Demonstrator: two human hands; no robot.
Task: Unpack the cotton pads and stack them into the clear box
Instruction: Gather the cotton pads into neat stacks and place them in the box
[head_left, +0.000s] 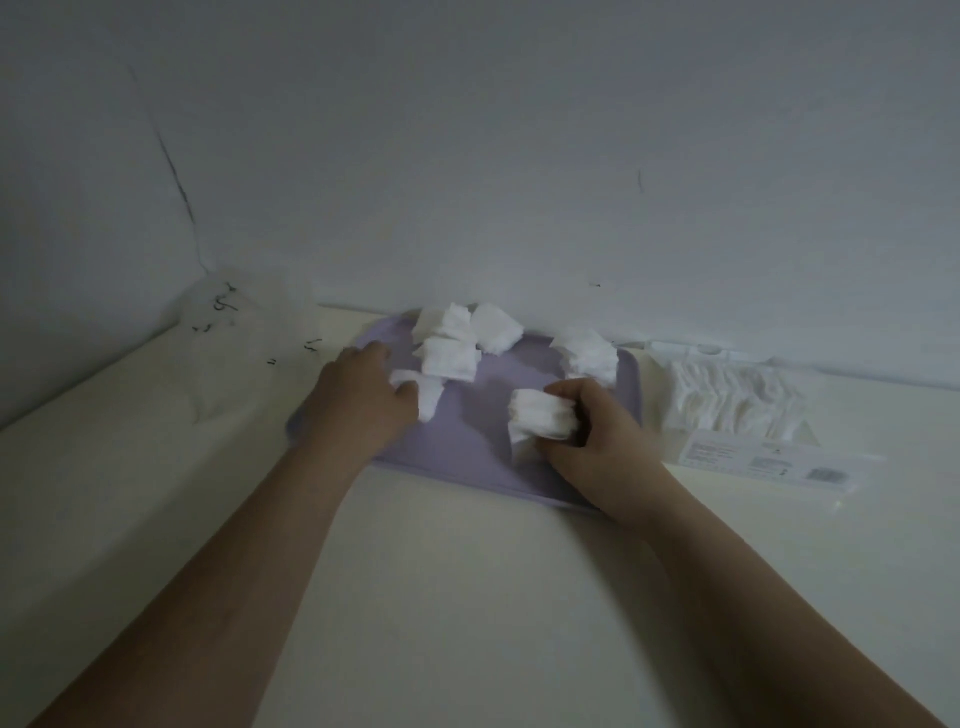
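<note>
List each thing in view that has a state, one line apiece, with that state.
right hand: closed around a bunch of pads
held bunch of cotton pads: gripped, over the tray
left hand: on a pad at the tray's left side
loose cotton pads: scattered in small piles
purple tray: flat on the table
pad packet: lying right of the tray, pads inside

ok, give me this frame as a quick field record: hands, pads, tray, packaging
left hand: on the tray's left part, fingertips at a loose pad
right hand: grip closed on a bunch of pads
tray: lilac, flat on the pale tabletop, against the wall
loose pads: pile at tray's back, smaller pile at back right
pack: clear, right of tray, pads inside
plastic wrap: clear, left of tray
clear box: cannot identify it
</note>
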